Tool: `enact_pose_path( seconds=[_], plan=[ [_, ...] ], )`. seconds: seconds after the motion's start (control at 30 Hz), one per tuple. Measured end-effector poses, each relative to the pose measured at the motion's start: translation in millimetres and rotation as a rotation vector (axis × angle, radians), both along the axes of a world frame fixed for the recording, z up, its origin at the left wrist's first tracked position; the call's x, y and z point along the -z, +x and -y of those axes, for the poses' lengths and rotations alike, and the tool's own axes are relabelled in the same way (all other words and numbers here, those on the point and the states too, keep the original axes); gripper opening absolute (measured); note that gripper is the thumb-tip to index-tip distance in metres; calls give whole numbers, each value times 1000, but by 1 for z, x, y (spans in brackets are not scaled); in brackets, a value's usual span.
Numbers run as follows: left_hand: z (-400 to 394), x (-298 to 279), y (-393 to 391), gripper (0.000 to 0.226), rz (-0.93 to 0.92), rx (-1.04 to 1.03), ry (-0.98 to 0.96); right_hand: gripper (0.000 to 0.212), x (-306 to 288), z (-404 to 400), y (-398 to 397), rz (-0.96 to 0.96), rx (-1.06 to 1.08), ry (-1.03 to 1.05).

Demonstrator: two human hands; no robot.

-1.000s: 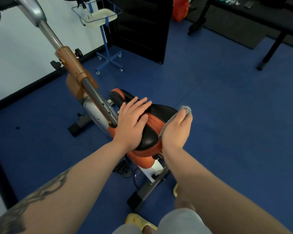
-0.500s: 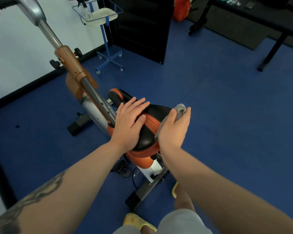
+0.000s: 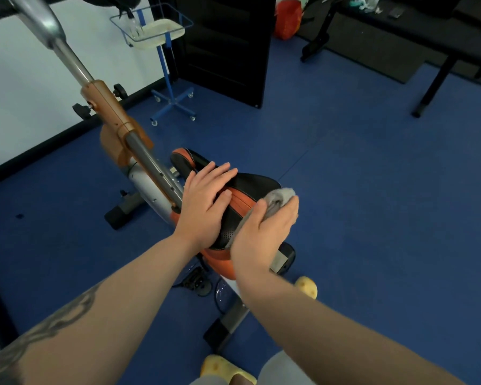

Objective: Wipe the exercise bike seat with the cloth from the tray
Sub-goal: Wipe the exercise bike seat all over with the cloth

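Note:
The black and orange exercise bike seat sits in the middle of the view. My left hand lies flat on its left side with the fingers straight. My right hand holds a bunched grey cloth against the seat's right side, thumb and fingers wrapped round it. Most of the cloth is hidden under that hand. A white tray rests in a wire frame on a blue wheeled stand at the back left.
The bike's silver and orange post rises diagonally to the upper left, close to my left hand. A black panel stands behind the stand. A dark bench fills the far right. Blue floor spreads around. Yellow slippers show below.
My right hand has slid the cloth inward and toward me along the seat's right side, and the cloth is more bunched up at the fingertips. My left hand has stayed flat on the seat.

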State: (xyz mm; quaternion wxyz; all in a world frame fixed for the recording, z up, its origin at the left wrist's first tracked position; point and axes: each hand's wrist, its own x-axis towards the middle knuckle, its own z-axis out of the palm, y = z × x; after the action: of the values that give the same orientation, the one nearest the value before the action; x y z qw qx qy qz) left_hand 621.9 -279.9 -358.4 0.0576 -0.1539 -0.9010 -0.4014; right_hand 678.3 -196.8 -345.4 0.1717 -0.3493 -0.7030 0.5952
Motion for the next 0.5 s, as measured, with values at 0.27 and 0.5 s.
enact_pose_path(
  seconds=[0.27,0.5],
  plan=[
    [0,0,0,44,12,-2,-12,63,7,20,18,-11,-15,-193],
    [0,1,0,43,8,-9,1,57,10,2,-1,-29,33,-98]
  ],
)
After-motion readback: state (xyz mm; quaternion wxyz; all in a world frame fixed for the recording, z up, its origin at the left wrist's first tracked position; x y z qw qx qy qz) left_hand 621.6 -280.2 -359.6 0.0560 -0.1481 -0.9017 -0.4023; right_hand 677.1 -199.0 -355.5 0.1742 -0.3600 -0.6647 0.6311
